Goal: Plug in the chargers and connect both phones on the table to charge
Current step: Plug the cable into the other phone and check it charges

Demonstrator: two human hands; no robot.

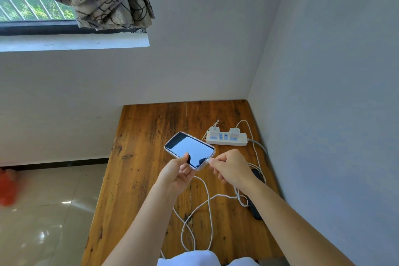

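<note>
Left hand (177, 176) gripping phone (190, 150), right hand (230, 167) pinching cable plug (209, 160) at its end

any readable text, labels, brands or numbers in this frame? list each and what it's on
None readable.
White power strip: blue socket faces and a small red light, no legible print.
Two white charger plugs in the strip: no markings visible.
Clear-cased phone in the left hand: screen dark, only glare.
Dark phone on the wooden table: mostly hidden, nothing legible.

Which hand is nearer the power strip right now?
Right. The right hand, pinching the cable end at the phone, sits just below the power strip. The left hand holds the phone farther to the left.
</note>
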